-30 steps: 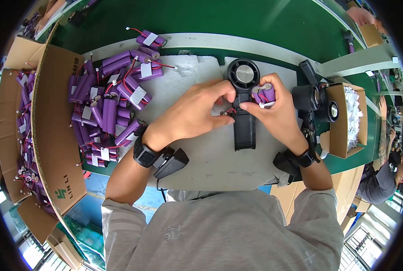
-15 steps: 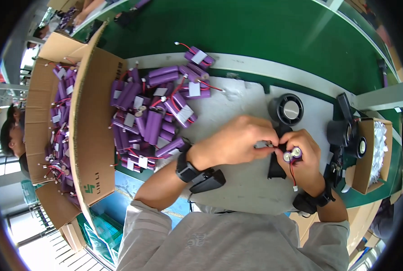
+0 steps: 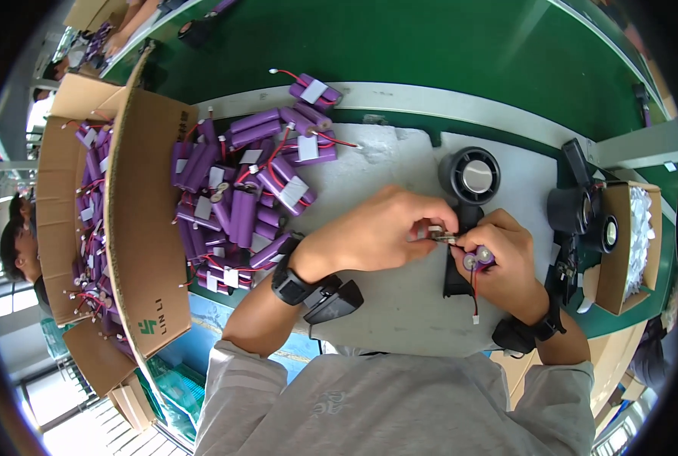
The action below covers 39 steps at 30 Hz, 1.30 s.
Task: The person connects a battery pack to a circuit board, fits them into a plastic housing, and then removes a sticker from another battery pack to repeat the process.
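Head view:
Left grip (image 3: 377, 232): thumb and fingers pinching a small part (image 3: 444, 238).
Right grip (image 3: 510, 258): curled around a purple pack (image 3: 479, 258), fingertips near the small part.
Pack: above the handle (image 3: 457, 283) of a black fan (image 3: 476, 176) on the mat (image 3: 384, 311).
Pile (image 3: 241, 215): more packs at left, beside a carton (image 3: 150, 228).
Done: pack in hand.
Left over: pack outside the fan, plug (image 3: 476, 319) dangling loose; whether the small part is joined, cannot tell.
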Tool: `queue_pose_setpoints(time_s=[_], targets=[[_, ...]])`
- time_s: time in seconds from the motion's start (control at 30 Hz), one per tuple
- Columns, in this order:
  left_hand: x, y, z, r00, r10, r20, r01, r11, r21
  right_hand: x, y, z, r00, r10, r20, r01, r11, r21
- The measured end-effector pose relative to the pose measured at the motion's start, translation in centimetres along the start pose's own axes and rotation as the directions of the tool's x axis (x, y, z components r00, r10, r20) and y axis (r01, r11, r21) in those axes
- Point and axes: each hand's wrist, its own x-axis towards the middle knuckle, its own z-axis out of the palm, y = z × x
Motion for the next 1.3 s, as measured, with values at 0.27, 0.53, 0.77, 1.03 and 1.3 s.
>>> queue_pose_setpoints(time_s=[0.27, 0.53, 0.77, 1.03, 1.3], targets=[[1.1, -1.5, 1.0, 0.983, 0.141, -0.121, -0.120, 0.979, 0.162, -1.3, 3.1, -0.1, 0.986, 0.056, -0.155, -0.004, 0.948, 0.317], [1.0, -1.4, 0.8, 0.990, 0.127, -0.068, -0.118, 0.985, 0.126, -1.3, 2.8, 0.8, 0.912, 0.320, -0.258, -0.216, 0.906, 0.363], [0.7, -1.9, 1.4, 0.990, 0.088, -0.111, -0.082, 0.995, 0.062, -1.2, 2.8, 0.4, 0.952, 0.262, -0.161, -0.201, 0.926, 0.318], [0.0, -2.7, 1.5, 0.994, 0.026, -0.104, -0.028, 1.000, -0.010, -2.0, 1.8, 0.2, 0.963, 0.253, -0.088, -0.210, 0.917, 0.339], [-0.6, -2.0, 1.8, 0.999, -0.014, -0.043, 0.007, 0.985, -0.172, -1.9, 1.1, 0.9, 1.000, 0.015, 0.000, -0.015, 1.000, -0.015]])
